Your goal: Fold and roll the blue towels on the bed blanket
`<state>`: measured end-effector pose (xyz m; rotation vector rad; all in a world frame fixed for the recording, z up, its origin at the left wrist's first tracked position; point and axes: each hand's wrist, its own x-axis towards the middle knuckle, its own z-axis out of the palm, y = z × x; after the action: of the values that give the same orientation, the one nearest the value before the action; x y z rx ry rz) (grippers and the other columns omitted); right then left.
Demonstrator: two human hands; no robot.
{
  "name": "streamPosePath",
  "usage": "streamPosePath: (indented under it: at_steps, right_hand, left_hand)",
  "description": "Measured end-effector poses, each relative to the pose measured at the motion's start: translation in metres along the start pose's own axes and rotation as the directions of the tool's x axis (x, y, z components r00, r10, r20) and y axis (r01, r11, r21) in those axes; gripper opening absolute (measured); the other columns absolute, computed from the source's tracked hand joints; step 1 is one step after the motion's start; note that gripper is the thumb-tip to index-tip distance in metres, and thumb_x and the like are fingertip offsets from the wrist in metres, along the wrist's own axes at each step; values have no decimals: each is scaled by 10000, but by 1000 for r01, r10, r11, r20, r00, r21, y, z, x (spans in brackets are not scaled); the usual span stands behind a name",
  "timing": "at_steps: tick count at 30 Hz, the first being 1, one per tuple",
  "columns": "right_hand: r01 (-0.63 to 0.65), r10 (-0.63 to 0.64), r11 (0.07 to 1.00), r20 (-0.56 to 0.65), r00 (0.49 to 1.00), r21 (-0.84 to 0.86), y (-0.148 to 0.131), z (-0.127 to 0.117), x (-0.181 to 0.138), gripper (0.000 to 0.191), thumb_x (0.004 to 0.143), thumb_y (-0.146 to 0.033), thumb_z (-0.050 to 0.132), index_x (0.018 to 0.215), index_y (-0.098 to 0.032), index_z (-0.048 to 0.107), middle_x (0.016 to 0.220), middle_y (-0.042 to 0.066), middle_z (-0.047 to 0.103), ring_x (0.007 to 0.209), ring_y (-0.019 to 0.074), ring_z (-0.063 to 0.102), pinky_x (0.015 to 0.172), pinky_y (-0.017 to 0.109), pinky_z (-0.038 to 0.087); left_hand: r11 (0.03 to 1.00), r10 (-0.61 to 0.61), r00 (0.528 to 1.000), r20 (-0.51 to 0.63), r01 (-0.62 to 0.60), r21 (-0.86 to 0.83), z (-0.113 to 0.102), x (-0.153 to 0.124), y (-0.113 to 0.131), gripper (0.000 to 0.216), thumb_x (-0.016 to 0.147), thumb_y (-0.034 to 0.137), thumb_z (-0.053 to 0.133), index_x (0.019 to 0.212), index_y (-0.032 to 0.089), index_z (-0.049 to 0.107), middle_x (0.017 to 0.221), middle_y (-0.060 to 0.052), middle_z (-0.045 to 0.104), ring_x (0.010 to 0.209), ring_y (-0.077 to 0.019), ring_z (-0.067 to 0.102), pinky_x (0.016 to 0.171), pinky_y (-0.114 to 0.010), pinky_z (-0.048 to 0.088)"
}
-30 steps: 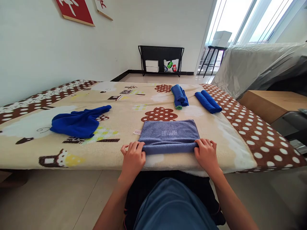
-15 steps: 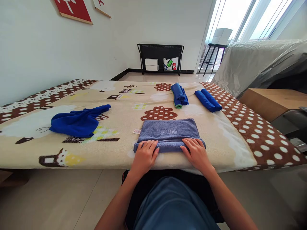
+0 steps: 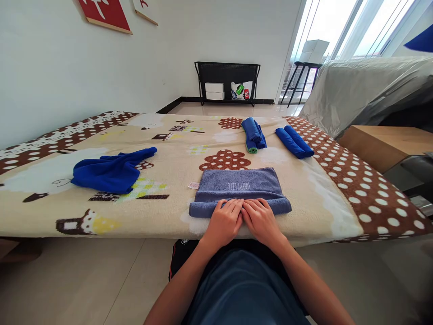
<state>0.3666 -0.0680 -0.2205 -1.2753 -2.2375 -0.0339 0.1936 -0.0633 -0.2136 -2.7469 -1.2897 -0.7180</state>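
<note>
A grey-blue towel [image 3: 241,180] with the lettering HAPPY LIFE lies on the patterned blanket in front of me, its near edge rolled into a thick tube. My left hand [image 3: 227,220] curls its fingers over the middle of that roll. Right beside it, almost touching, my right hand [image 3: 260,218] grips the same roll, fingers together. Both ends of the tube stick out past my hands. A white tag [image 3: 193,185] shows at the towel's left edge.
A crumpled blue cloth [image 3: 111,172] lies to the left on the blanket [image 3: 182,180]. Rolled towels [image 3: 252,133] rest beyond my towel, and a blue roll pair [image 3: 294,142] lies farther right. At the upper right edge hangs a blue shape [image 3: 421,41], cut off by the frame.
My hands have slid inward from the roll's two ends to its middle. The roll's near edge looks smoother. A blue shape has appeared at the upper right.
</note>
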Motion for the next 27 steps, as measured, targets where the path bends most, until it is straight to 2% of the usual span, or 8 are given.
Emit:
streamPosePath:
  at_steps: [4,10,14,16,19,21,24,27]
  right_hand:
    - [-80,79,995,-21,997,-54,16,-5,-4,345,1060,-355,400,1231,-212,664,1275,63,690,1187,196,618,1063,394,356]
    - [-256,239,952,-118,964,-167,67,-21,-33,397,1058,-434,388,1185,-212,692,1287,65,685,1228,226,605,1039,405,366]
    - [-311,278,923,-166,946,-225,68,-21,-37,368,1047,-393,422,1152,-181,704,1264,86,694,1232,271,600,1066,454,339]
    - [-277,243,937,-174,954,-212,54,-16,-31,342,1048,-326,416,1154,-167,698,1254,88,699,1243,266,593,1103,467,306]
    - [-118,105,985,-105,989,-127,24,-6,-18,342,1051,-269,389,1229,-176,665,1283,77,686,1264,223,581,1129,435,297]
    - [-37,33,996,-47,998,-76,9,1,-11,355,1052,-257,372,1267,-185,646,1306,74,674,1267,206,578,1123,414,314]
    - [-47,46,997,-24,999,-60,4,5,-6,373,1055,-262,358,1300,-194,629,1330,72,659,1259,199,582,1108,406,334]
    - [-103,100,992,-41,994,-77,16,2,-7,383,1060,-347,378,1306,-196,630,1350,76,647,1267,207,579,1095,404,343]
  left_hand:
    - [995,-89,995,-35,90,31,1,-4,-14,410,1039,353,395,1342,189,618,1379,-116,640,1318,-257,567,1058,-448,420]
    - [950,-263,958,-114,278,140,-15,-38,-53,388,1035,371,410,1294,190,635,1381,-118,638,1318,-276,562,1105,-498,352]
    - [901,-355,910,-214,394,182,-15,-42,-47,352,1026,324,425,1266,183,641,1334,-137,665,1311,-320,561,1163,-612,190]
    - [912,-335,917,-218,374,170,-10,-35,-31,367,1021,220,384,1296,180,623,1339,-136,663,1330,-307,547,1173,-609,154]
    - [985,-135,987,-83,143,100,-1,-19,-5,438,1007,152,356,1396,199,551,1437,-100,596,1370,-246,516,1164,-506,255]
    - [998,-29,1000,-12,30,55,5,-8,6,444,1020,200,373,1443,206,508,1486,-84,550,1389,-228,494,1142,-458,315]
    - [995,-77,997,-13,78,61,9,-1,6,433,1044,299,375,1443,201,513,1483,-85,554,1384,-240,495,1125,-453,341]
    - [976,-182,982,-52,187,112,7,-7,-10,438,1045,395,387,1401,207,558,1453,-98,581,1357,-274,516,1117,-479,339]
